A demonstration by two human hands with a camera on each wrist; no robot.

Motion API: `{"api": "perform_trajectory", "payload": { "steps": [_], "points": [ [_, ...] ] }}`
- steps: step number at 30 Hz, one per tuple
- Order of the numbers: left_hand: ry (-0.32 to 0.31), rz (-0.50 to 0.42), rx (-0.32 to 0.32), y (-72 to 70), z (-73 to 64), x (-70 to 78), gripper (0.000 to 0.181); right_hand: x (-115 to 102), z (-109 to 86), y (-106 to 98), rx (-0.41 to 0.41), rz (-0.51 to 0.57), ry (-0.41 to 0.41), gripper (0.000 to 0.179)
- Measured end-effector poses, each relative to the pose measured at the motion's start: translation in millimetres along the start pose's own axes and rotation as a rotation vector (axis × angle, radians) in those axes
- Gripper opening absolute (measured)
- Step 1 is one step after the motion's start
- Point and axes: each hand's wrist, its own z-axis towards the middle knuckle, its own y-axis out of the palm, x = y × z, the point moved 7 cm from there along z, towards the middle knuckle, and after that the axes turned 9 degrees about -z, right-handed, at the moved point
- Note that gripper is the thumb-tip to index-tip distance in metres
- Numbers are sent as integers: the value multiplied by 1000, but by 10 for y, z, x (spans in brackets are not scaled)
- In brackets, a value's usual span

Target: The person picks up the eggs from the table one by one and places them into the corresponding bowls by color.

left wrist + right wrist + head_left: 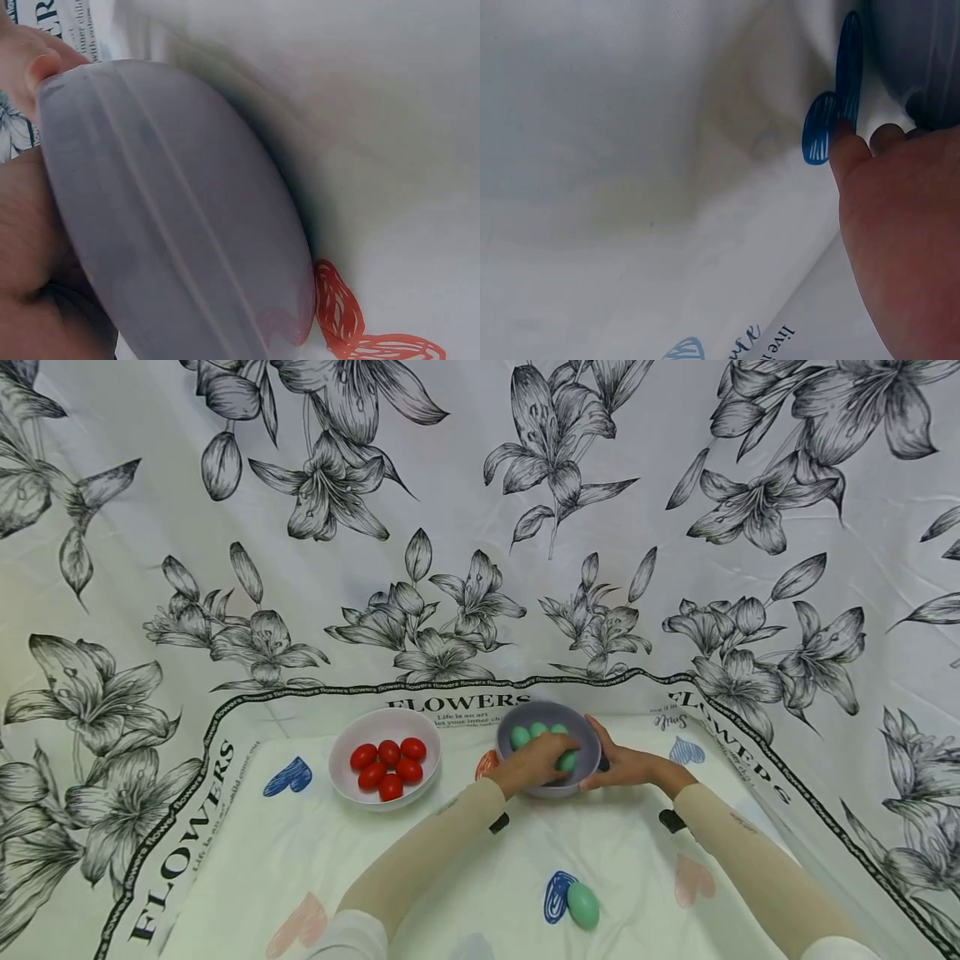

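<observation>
A grey-purple bowl (510, 785) holds several green eggs (538, 729). My left hand (534, 764) reaches over its near left rim, with fingers and thumb around one green egg (567, 762) inside. From the right, my right hand (626, 766) grips the bowl's outer wall, its fingers and thumb spread along the side. In the left wrist view the bowl's wall (180, 195) fills the middle and hides the eggs. The right wrist view shows the right hand (907, 202) next to the bowl's wall (922, 52).
To the left stands a white bowl (345, 777) with several red eggs (389, 752). A single green egg (583, 906) lies on the white heart-print cloth (450, 877) near the front. Behind rises a flower-print curtain (465, 510).
</observation>
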Motion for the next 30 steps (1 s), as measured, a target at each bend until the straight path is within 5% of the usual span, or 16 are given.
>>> {"api": "perform_trajectory", "payload": {
  "steps": [10,30],
  "points": [
    [-30,76,-49,81,75,-53,57,-38,6,-11,4,-23,8,125],
    [-18,394,-150,116,153,-9,48,53,32,-17,5,3,37,126]
  ]
}}
